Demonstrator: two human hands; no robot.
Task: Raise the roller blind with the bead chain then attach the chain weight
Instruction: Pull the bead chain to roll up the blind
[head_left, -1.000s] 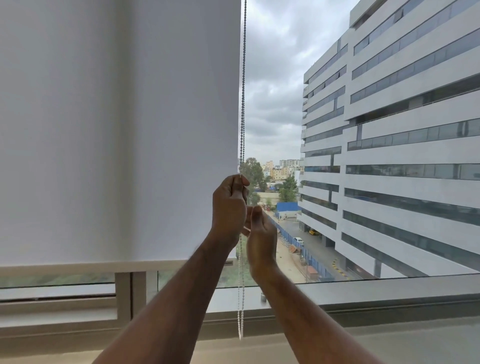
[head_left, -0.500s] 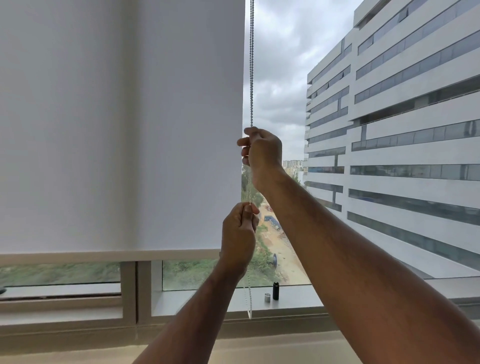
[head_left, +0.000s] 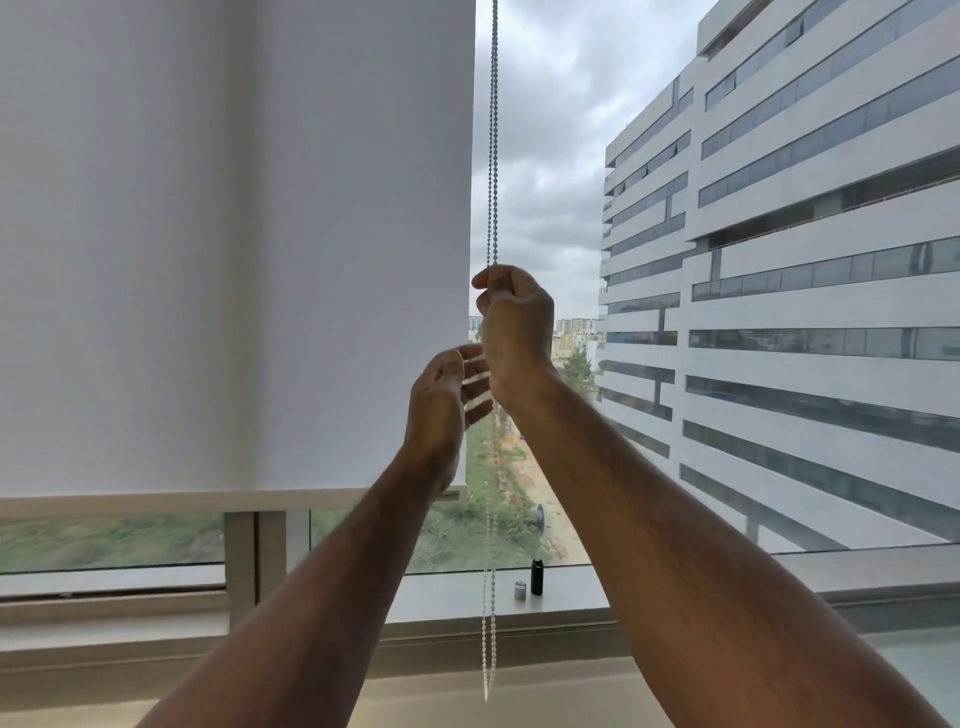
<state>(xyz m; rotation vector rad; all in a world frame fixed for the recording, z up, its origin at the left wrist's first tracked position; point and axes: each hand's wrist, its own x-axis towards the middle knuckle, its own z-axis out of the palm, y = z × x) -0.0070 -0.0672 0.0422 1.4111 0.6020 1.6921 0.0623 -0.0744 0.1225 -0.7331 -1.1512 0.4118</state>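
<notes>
A white roller blind covers the left window, and its bottom bar hangs a little above the sill. The bead chain drops in a loop along the blind's right edge to its end below the sill. My right hand is shut on the chain at about mid height. Just below and to the left of it, my left hand is off the chain with its fingers spread. A black cylinder and a small silver cylinder stand on the sill.
The window sill runs across the lower view, with a vertical frame post at the left. Through the glass a tall office building fills the right side.
My right hand came down the chain, shut on it. My left hand let go of the chain, rose and spread its fingers. The blind's bottom bar sits a little higher than a second ago.
</notes>
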